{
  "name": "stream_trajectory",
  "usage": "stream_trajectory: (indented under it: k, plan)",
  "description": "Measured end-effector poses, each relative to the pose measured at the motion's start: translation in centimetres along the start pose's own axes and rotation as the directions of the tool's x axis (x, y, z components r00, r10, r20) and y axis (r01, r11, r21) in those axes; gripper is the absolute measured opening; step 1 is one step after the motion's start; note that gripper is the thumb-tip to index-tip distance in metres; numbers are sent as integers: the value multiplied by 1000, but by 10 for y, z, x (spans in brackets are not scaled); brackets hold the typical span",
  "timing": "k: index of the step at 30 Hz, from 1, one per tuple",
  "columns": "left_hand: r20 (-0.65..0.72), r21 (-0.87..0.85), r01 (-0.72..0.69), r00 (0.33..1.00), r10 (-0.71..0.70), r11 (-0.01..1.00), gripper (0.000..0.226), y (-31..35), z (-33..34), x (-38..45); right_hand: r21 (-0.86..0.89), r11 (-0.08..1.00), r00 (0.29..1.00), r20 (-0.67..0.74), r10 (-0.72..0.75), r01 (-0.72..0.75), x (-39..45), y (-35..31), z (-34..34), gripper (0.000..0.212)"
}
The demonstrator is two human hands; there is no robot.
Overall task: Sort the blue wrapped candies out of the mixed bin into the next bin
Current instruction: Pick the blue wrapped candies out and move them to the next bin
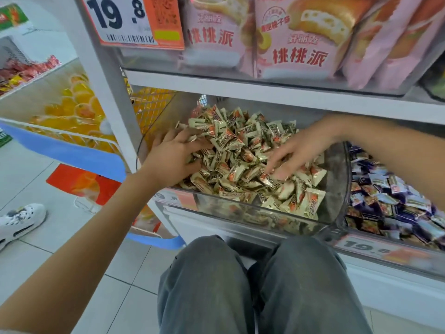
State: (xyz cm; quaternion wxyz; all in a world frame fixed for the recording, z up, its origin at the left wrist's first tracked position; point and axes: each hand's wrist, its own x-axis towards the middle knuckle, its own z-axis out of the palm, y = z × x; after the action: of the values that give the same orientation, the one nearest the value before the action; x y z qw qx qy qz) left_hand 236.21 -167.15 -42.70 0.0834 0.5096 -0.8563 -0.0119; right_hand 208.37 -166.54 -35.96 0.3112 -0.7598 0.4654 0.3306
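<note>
Clear mixed bin [333, 189] brims with cream candies [243, 150]; right of it, blue candies [385, 198] fill the next bin [385, 239]. Left hand [172, 157] and right hand [292, 150] lie spread, fingers loose, on the cream heap.

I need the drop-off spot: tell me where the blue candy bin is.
In the head view the blue candy bin sits at the right edge, directly beside the cream candy bin, below the right forearm.

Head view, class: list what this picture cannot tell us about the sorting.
- Left hand: fingertips buried in the cream candies, so any grip is hidden.
- Mixed bin: lower layers covered; any blue candies left cannot be seen.
- Next bin: cut off by the right edge.
- Price tag on it: blurred.
</note>
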Motion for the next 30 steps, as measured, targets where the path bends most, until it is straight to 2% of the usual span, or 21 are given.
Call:
stream_trajectory:
  k: [1,2,4,5,6,7,9,11,13,16,18,22,25,30]
  plan:
    - [-9,-22,11,1000,-11,1000,44,2,1,-1,63,996,996,-80,-50,55,-1,-1,-1,53]
    - [-16,-44,22,1000,-23,999,43,4,3,0,129,985,971,-224,-81,112,2,0,-4,41]
    - [-13,-80,44,999,-45,996,41,8,3,1,247,947,839,-542,-38,203,18,2,-11,20]
    - [-7,-95,52,999,-53,994,41,9,3,2,275,935,781,-624,-4,224,28,1,-14,22]
    - [-5,-109,54,998,-55,993,41,9,3,2,267,937,762,-647,1,225,38,-3,-18,32]
    - [-9,-120,52,999,-54,991,41,9,3,1,236,948,782,-623,-20,213,48,-8,-22,48]
    - [-26,-130,43,999,-47,991,41,8,4,0,151,979,878,-476,-52,140,68,-26,-22,89]
    - [-38,-121,40,998,-45,992,42,8,5,0,56,998,933,-356,44,-26,86,-38,-16,122]
    - [-46,-114,49,997,-55,992,45,8,5,0,-17,990,920,-370,127,-143,98,-45,-11,130]
    - [-43,-108,54,997,-59,993,47,8,6,-1,-44,994,879,-473,68,-101,92,-45,-6,113]
    - [-39,-116,66,997,-71,991,48,8,5,-2,-116,991,874,-486,-1,-64,84,-33,2,97]
    - [-23,-136,89,995,-93,987,47,7,3,-1,-278,960,921,-380,-83,-28,59,-13,18,67]
    - [-24,-131,93,995,-97,987,48,7,3,0,-323,945,943,-294,-154,54,38,-10,25,46]
    - [-31,-135,81,996,-86,987,49,5,5,0,-233,966,968,-192,-159,113,19,-7,29,44]
